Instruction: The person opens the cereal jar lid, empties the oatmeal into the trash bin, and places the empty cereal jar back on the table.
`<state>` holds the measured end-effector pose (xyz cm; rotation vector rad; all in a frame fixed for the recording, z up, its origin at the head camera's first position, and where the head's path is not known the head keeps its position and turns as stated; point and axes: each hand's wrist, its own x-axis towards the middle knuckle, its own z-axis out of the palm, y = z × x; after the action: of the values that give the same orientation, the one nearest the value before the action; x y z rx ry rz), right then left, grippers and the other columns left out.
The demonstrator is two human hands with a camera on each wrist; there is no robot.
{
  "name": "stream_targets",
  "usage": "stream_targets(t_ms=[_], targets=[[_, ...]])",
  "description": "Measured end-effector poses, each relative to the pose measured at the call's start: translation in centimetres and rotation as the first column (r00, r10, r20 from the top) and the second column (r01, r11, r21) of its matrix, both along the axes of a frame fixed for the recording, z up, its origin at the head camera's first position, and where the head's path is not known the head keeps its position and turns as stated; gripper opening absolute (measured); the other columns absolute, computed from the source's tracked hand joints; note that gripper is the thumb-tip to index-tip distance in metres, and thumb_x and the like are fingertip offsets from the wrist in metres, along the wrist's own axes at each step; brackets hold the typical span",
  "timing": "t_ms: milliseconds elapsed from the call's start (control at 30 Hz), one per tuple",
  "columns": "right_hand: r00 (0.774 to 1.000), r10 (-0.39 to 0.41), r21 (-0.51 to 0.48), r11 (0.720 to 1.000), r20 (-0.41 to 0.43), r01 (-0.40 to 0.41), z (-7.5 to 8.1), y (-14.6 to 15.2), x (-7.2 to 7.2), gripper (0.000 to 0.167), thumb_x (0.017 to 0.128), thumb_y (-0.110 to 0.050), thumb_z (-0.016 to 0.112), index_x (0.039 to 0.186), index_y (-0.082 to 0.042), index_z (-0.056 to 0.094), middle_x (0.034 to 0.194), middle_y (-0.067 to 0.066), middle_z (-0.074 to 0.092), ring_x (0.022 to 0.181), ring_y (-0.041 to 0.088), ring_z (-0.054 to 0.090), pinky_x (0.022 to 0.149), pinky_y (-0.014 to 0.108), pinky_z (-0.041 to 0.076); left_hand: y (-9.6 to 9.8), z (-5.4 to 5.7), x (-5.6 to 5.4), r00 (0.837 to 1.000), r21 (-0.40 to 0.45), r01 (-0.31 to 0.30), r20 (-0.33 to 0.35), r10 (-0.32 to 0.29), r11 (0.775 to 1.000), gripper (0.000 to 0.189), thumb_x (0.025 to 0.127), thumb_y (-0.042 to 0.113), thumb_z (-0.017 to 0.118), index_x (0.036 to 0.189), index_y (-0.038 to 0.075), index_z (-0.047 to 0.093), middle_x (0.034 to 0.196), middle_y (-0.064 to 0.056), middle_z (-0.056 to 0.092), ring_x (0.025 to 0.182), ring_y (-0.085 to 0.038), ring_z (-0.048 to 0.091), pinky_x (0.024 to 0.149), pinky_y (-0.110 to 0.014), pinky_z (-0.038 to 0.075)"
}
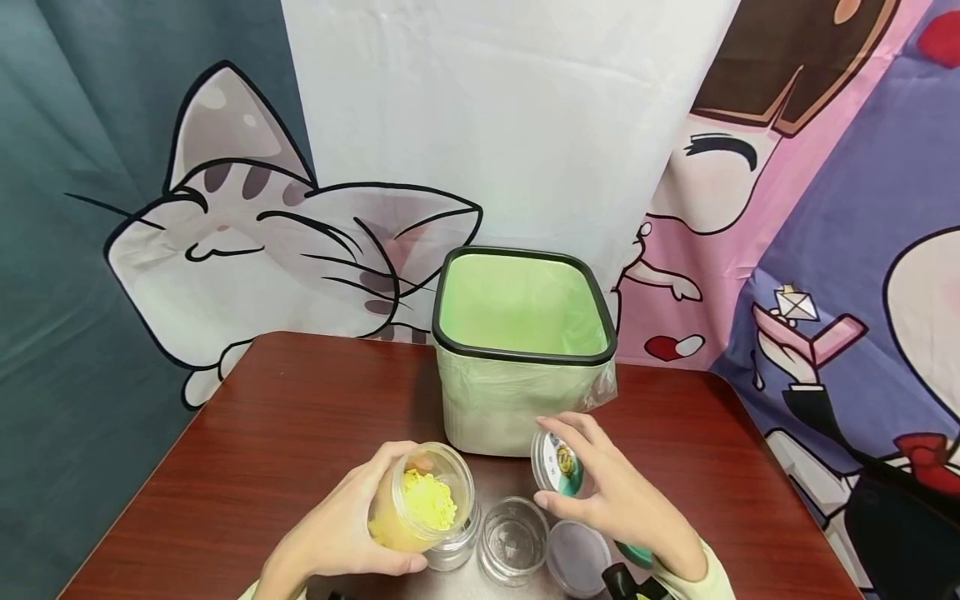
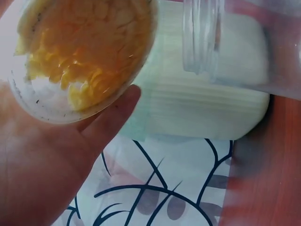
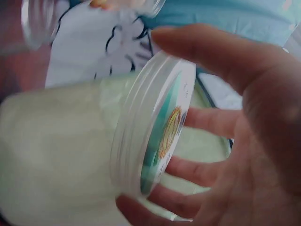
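My left hand (image 1: pixel 333 521) grips a clear plastic jar (image 1: pixel 397 523) from its left side. The jar has no lid on and leans so its mouth faces up and to the right. Crumbly yellow stuff (image 1: pixel 429 502) lies inside it; the left wrist view shows the yellow pieces (image 2: pixel 87 80) through the bottom. Between thumb and fingertips, my right hand (image 1: pixel 618 492) holds a round screw lid (image 1: pixel 551 461) on edge by its rim. A white and green label (image 3: pixel 164 134) with a yellow picture covers the lid's top, facing my palm.
Two clear jars stand on the table, one (image 1: pixel 459 546) partly behind the held jar, the other (image 1: pixel 513 542) beside it. A translucent lid (image 1: pixel 577 558) lies to their right, near a green item (image 1: pixel 636 553) under my right wrist. A lined, pale green bin (image 1: pixel 495 400) stands behind.
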<state>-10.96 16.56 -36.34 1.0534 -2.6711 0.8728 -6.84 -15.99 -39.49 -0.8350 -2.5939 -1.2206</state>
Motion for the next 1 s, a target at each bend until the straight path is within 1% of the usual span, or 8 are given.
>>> stream_targets(t_ms=[100, 167, 267, 433, 600, 700, 833, 1000], targets=[[0.996, -0.083, 0.034, 0.996, -0.024, 0.084, -1.0, 0.7, -0.4, 0.073, 0.074, -0.043, 0.072, 0.137, -0.023, 0.041, 0.127, -0.005, 0.041, 0.104, 0.007, 0.045, 0.078, 0.029, 0.047, -0.2, -0.2, 0.2, 0.999, 0.017, -0.04, 0.001, 0.04, 0.999, 0.092, 0.054, 0.052, 0.082, 0.13, 0.025, 0.037, 0.115, 0.016, 0.053, 0.098, -0.005, 0.052, 0.082, -0.028, 0.043], [0.99, -0.135, 0.067, 0.988, -0.039, 0.138, -1.6, 1.1, -0.6, 0.074, 0.072, -0.044, 0.074, 0.136, -0.023, 0.043, 0.124, -0.005, 0.043, 0.11, 0.01, 0.043, 0.084, 0.037, 0.046, -0.3, -0.4, 0.1, 1.0, 0.055, -0.02, -0.011, 0.021, 0.998, 0.092, 0.055, 0.048, 0.083, 0.13, 0.022, 0.037, 0.115, 0.013, 0.054, 0.099, -0.007, 0.053, 0.084, -0.027, 0.042], [0.979, -0.204, 0.103, 0.974, -0.006, 0.204, -2.6, 1.7, -0.8, 0.075, 0.07, -0.043, 0.075, 0.135, -0.024, 0.044, 0.122, -0.003, 0.044, 0.109, 0.014, 0.043, 0.08, 0.041, 0.046, -0.3, -0.8, 0.2, 1.0, 0.104, -0.008, -0.029, 0.011, 0.995, 0.091, 0.056, 0.044, 0.084, 0.13, 0.019, 0.036, 0.117, 0.01, 0.055, 0.101, -0.008, 0.052, 0.087, -0.023, 0.039], [0.951, -0.304, 0.162, 0.943, 0.062, 0.291, -4.5, 2.7, -1.1, 0.075, 0.068, -0.041, 0.076, 0.135, -0.023, 0.046, 0.121, 0.004, 0.046, 0.105, 0.025, 0.046, 0.074, 0.045, 0.046, -0.5, -1.3, 0.6, 1.0, 0.181, -0.022, -0.004, 0.023, 0.983, 0.094, 0.054, 0.033, 0.088, 0.13, 0.015, 0.036, 0.118, 0.005, 0.054, 0.103, -0.01, 0.051, 0.089, -0.018, 0.036], [0.919, -0.366, 0.216, 0.919, 0.146, 0.331, -6.4, 3.5, -1.7, 0.073, 0.07, -0.042, 0.075, 0.134, -0.023, 0.045, 0.121, 0.008, 0.046, 0.104, 0.031, 0.047, 0.073, 0.049, 0.046, -0.9, -2.5, 0.5, 1.0, 0.276, 0.006, -0.005, -0.004, 0.961, 0.095, 0.054, 0.025, 0.088, 0.131, 0.011, 0.035, 0.121, -0.001, 0.053, 0.108, -0.015, 0.049, 0.092, -0.015, 0.032], [0.901, -0.395, 0.244, 0.905, 0.179, 0.348, -7.4, 3.8, -2.1, 0.073, 0.07, -0.042, 0.075, 0.133, -0.021, 0.045, 0.121, 0.01, 0.046, 0.103, 0.032, 0.048, 0.072, 0.049, 0.045, -1.2, -3.0, 0.7, 1.0, 0.332, 0.009, 0.015, -0.014, 0.943, 0.093, 0.055, 0.02, 0.088, 0.131, 0.009, 0.035, 0.122, -0.005, 0.051, 0.109, -0.017, 0.047, 0.092, -0.015, 0.032], [0.883, -0.421, 0.26, 0.894, 0.209, 0.365, -8.4, 4.0, -2.6, 0.075, 0.07, -0.043, 0.075, 0.134, -0.019, 0.044, 0.123, 0.013, 0.046, 0.105, 0.034, 0.048, 0.073, 0.051, 0.045, -1.3, -3.0, 1.1, 0.999, 0.395, -0.002, 0.036, -0.014, 0.919, 0.092, 0.056, 0.012, 0.087, 0.131, 0.006, 0.034, 0.122, -0.01, 0.051, 0.109, -0.02, 0.047, 0.092, -0.015, 0.033], [0.869, -0.435, 0.272, 0.888, 0.236, 0.37, -9.2, 3.9, -2.9, 0.079, 0.07, -0.047, 0.074, 0.136, -0.018, 0.042, 0.124, 0.014, 0.045, 0.108, 0.036, 0.047, 0.073, 0.051, 0.045, -1.5, -3.2, 1.2, 1.0, 0.442, -0.024, -0.001, 0.027, 0.897, 0.094, 0.054, 0.004, 0.085, 0.132, 0.002, 0.033, 0.123, -0.015, 0.048, 0.11, -0.022, 0.046, 0.093, -0.017, 0.032]])
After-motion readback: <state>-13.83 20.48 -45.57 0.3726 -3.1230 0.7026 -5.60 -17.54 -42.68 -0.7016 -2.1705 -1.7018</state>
